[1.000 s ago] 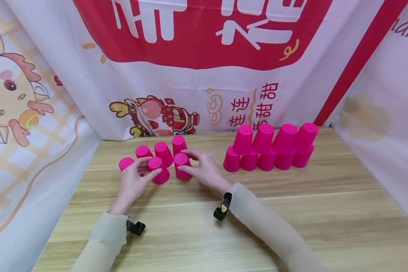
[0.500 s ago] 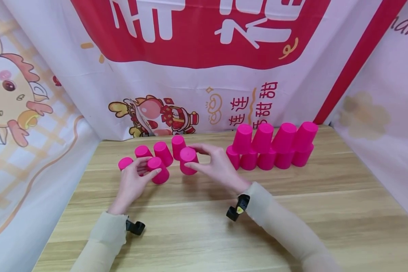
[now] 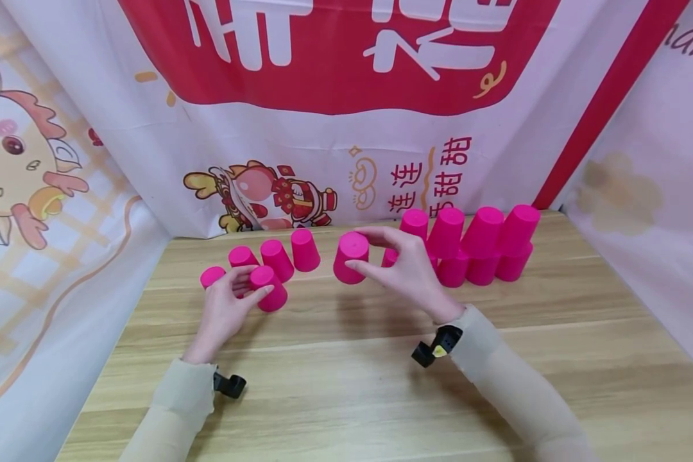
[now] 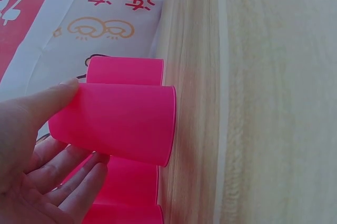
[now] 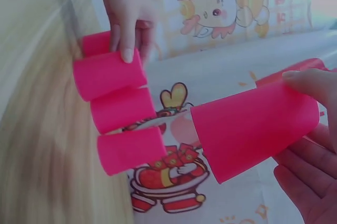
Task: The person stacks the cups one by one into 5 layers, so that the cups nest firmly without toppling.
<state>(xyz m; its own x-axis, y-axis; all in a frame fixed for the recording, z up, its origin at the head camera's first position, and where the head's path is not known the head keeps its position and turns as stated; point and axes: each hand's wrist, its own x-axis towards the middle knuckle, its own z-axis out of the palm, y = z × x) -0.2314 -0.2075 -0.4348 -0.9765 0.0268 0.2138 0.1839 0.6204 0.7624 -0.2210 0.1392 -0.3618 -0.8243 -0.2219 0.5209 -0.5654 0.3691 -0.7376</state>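
In the head view, my right hand holds an upside-down pink plastic cup above the table, thumb on the near side and fingers on the far side. My left hand grips another upside-down pink cup at the left; its thumb shows on that cup in the left wrist view. Several more pink cups stand upside down behind and beside it. To the right is a two-tier wall of pink cups, the upper row resting on the lower row. My right hand partly hides the wall's left end.
A wood-grain table carries all the cups. Behind it hangs a printed cloth backdrop, close to the table's back edge. Cloth side panels flank the table. Black wrist devices are on both sleeves.
My right hand has lifted its cup from beside the left group and carried it rightward toward the wall. My left hand has stayed in place on its cup.
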